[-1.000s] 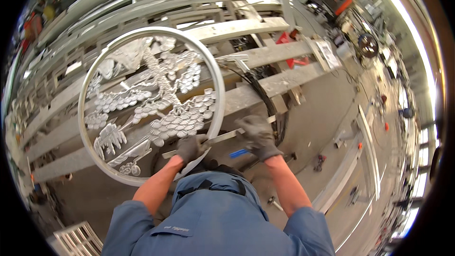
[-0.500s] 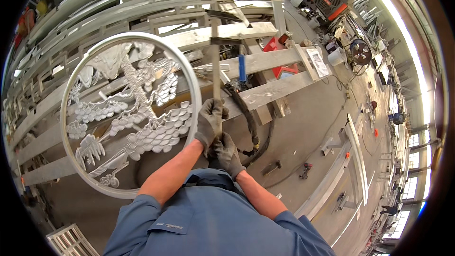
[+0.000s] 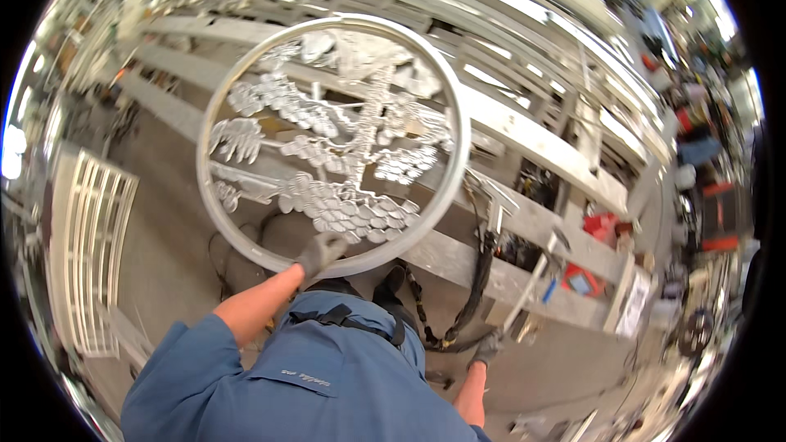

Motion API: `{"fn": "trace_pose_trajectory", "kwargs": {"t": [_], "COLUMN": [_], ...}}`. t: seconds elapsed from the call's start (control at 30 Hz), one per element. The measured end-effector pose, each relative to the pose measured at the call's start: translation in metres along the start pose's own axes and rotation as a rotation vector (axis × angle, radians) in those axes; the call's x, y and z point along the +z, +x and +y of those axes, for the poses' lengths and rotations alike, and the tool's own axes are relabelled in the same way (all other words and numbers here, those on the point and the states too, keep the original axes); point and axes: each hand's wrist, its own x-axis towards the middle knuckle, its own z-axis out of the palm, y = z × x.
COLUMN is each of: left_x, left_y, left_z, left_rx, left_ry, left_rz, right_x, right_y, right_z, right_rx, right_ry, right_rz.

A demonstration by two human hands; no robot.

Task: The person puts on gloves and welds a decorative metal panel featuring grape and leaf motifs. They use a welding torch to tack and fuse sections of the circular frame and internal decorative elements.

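A large round metal frame (image 3: 461,127) lies across pale beams, with a silvery openwork of a tree and scalloped leaf clusters (image 3: 348,209) inside its ring. My left hand (image 3: 322,254), in a grey glove, grips the near rim, its fingers reaching over to the inner side. Off to the right, my gloved right hand (image 3: 487,348) is closed round the lower end of a long-handled hammer (image 3: 530,290). The hammer's head points away from me, over the beams. Close by, a welding torch (image 3: 495,200) with a thick dark cable rests on the beam.
Pale metal beams (image 3: 532,119) are stacked beyond the frame. A slatted white panel (image 3: 97,254) stands at left. Red items (image 3: 581,280) and a printed sheet (image 3: 632,307) are at the beams' right end. Dark cable (image 3: 471,311) hangs down near my legs.
My hands have parted: the left has let go of the hammer and moved onto the ring's rim, while the right has carried the hammer rightward. My view has swung left.
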Motion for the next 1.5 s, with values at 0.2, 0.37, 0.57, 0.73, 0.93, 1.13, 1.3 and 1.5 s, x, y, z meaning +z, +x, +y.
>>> {"fn": "trace_pose_trajectory", "kwargs": {"t": [0.2, 0.37, 0.57, 0.73, 0.93, 1.13, 1.3, 1.5], "left_x": [-0.091, -0.071, -0.038, -0.013, -0.015, 0.0, 0.001, 0.007], "left_y": [-0.113, -0.137, -0.121, -0.08, -0.071, -0.077, -0.063, -0.063], "left_z": [-0.142, -0.198, -0.233, -0.223, -0.18, -0.2, -0.157, -0.172], "left_rx": [-0.64, -0.877, -0.715, -0.511, -0.651, -0.652, -0.682, -0.817], "left_ry": [-0.426, -0.617, -0.903, -1.466, -1.793, -1.831, -1.783, -1.631], "left_rz": [0.627, 0.754, 0.608, 0.482, 0.357, 0.332, 0.565, 0.931], "right_x": [-0.006, -0.009, 0.008, 0.056, 0.142, 0.265, 0.37, 0.466], "right_y": [0.005, 0.043, 0.021, 0.016, 0.039, 0.091, 0.206, 0.207], "right_z": [0.032, 0.023, -0.117, -0.208, -0.275, -0.374, -0.378, -0.399], "right_rx": [0.019, 0.52, -0.098, -0.042, -0.524, -0.442, -0.434, 0.124], "right_ry": [0.023, -0.404, -0.583, -0.345, -0.347, -0.408, -0.33, -0.259], "right_rz": [0.185, -0.185, -0.234, -0.313, -0.378, -0.49, -0.525, -0.773]}}
